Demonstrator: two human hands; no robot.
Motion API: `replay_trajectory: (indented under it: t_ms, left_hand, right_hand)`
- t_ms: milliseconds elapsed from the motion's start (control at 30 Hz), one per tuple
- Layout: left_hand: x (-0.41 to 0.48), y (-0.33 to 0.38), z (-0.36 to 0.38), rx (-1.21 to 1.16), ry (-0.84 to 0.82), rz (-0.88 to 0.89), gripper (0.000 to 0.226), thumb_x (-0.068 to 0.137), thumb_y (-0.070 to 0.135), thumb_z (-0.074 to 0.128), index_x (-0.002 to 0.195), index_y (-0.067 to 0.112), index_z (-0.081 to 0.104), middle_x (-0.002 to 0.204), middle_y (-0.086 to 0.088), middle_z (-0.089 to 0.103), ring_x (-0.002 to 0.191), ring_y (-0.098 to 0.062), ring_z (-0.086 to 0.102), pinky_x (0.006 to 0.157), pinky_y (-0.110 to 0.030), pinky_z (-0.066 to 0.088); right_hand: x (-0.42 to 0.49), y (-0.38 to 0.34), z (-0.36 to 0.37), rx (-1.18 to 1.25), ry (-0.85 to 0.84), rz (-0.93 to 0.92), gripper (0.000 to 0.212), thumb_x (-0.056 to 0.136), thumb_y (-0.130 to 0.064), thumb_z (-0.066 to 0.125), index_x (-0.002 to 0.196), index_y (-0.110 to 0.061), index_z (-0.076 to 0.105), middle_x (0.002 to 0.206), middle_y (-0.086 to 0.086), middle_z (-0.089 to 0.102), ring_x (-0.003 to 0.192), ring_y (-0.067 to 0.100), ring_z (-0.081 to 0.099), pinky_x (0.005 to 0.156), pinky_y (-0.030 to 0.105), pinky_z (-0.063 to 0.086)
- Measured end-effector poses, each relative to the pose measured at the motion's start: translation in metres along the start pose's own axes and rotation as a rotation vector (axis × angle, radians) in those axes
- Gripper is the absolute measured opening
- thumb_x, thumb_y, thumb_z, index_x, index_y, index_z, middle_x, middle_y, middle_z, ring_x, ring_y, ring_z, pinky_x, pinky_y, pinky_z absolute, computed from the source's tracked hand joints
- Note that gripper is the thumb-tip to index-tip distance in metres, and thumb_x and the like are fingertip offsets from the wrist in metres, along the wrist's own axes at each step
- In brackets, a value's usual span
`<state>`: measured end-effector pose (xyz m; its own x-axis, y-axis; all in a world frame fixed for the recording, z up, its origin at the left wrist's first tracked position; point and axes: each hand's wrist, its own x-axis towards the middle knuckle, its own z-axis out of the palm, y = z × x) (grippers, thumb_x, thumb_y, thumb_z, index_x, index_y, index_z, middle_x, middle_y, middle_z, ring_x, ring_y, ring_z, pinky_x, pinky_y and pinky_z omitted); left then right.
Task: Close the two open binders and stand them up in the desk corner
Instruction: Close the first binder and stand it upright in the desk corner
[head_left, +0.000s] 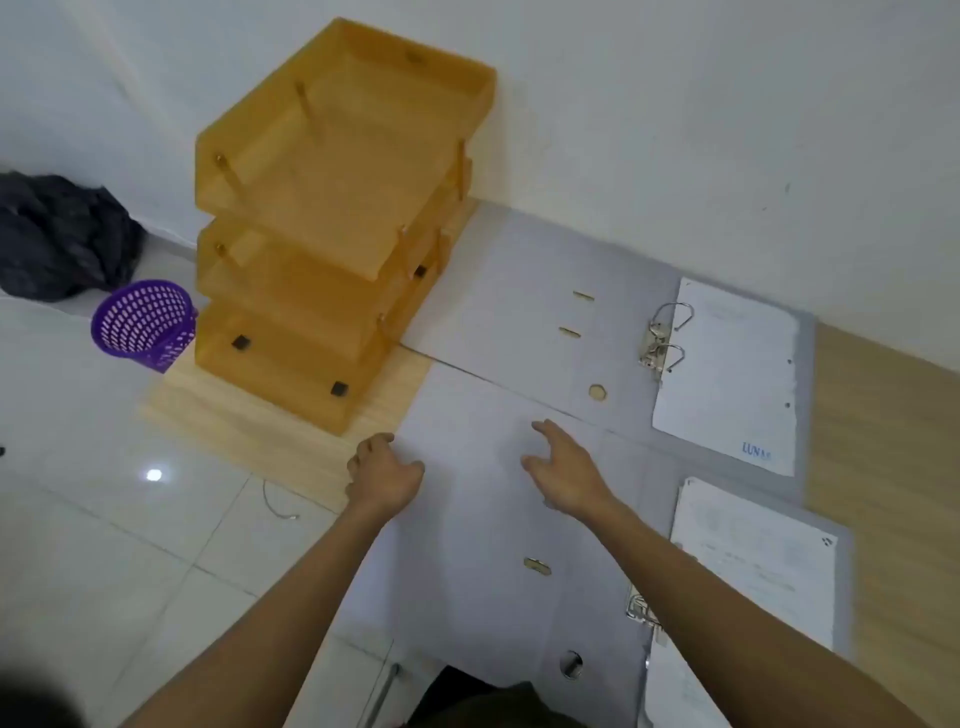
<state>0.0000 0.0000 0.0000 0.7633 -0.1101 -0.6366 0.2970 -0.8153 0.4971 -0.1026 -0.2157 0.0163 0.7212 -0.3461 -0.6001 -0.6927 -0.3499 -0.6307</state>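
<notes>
Two grey lever-arch binders lie open and flat on the wooden desk (883, 415). The far binder (519, 312) rests against the wall, its metal rings (667, 338) up and white paper (727, 379) on its right half. The near binder (467, 545) overlaps it, with paper (753, 561) on its right side. My left hand (382, 475) sits at the near binder's far left corner, fingers curled at the cover edge. My right hand (566, 467) hovers over the same cover with fingers spread, holding nothing.
An orange three-tier paper tray (332, 234) stands in the desk's far left corner against the wall. Below on the tiled floor are a purple mesh basket (143, 325) and a dark bag (57, 239). The desk's left edge runs just left of my left hand.
</notes>
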Motion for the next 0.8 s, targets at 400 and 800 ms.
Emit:
replay_trajectory:
  t_ms: [400, 800]
  left_hand:
    - [-0.021, -0.059, 0.009, 0.176, 0.2, -0.043, 0.07, 0.082, 0.05, 0.072, 0.128, 0.006, 0.043, 0.134, -0.017, 0.045, 0.123, -0.041, 0.043, 0.088, -0.051, 0.047]
    - [-0.087, -0.005, -0.071, -0.318, -0.449, 0.164, 0.029, 0.099, 0.03, 0.061, 0.123, 0.017, 0.068, 0.109, 0.002, 0.08, 0.095, -0.021, 0.077, 0.077, -0.033, 0.063]
  right_hand:
    - [-0.01, 0.011, 0.031, -0.088, -0.153, 0.081, 0.073, 0.101, -0.038, 0.049, 0.162, -0.019, 0.014, 0.171, -0.003, -0.009, 0.157, 0.019, -0.009, 0.124, 0.04, 0.007]
    - [-0.075, -0.02, 0.006, 0.338, -0.136, -0.172, 0.055, 0.097, -0.057, 0.049, 0.15, -0.048, 0.038, 0.166, -0.015, 0.026, 0.153, 0.012, 0.023, 0.123, 0.047, 0.025]
